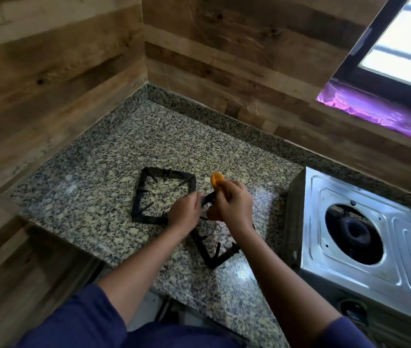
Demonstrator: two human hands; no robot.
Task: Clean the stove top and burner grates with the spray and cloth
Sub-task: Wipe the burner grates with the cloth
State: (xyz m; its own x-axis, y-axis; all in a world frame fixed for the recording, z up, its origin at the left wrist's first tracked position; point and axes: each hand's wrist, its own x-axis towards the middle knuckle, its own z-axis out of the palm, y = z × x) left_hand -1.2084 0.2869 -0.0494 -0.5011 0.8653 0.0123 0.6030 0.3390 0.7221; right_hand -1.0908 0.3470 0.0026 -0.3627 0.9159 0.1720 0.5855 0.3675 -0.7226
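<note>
Two black square burner grates lie on the speckled granite counter point(94, 172). The far grate point(144, 194) lies flat. The near grate point(212, 257) is tilted up at one corner, and my left hand point(184, 213) grips that raised bar. My right hand point(234, 204) holds an orange cloth point(216, 180) bunched against the same bar. The steel stove top point(405, 247) stands at the right with its grate off and a dark burner point(352, 232) exposed. No spray bottle is in view.
Wood-panelled walls close the corner at the left and back. A window point(405, 46) with a purple-lit sill point(365, 109) is at the upper right. The counter's front edge steps back at the lower left.
</note>
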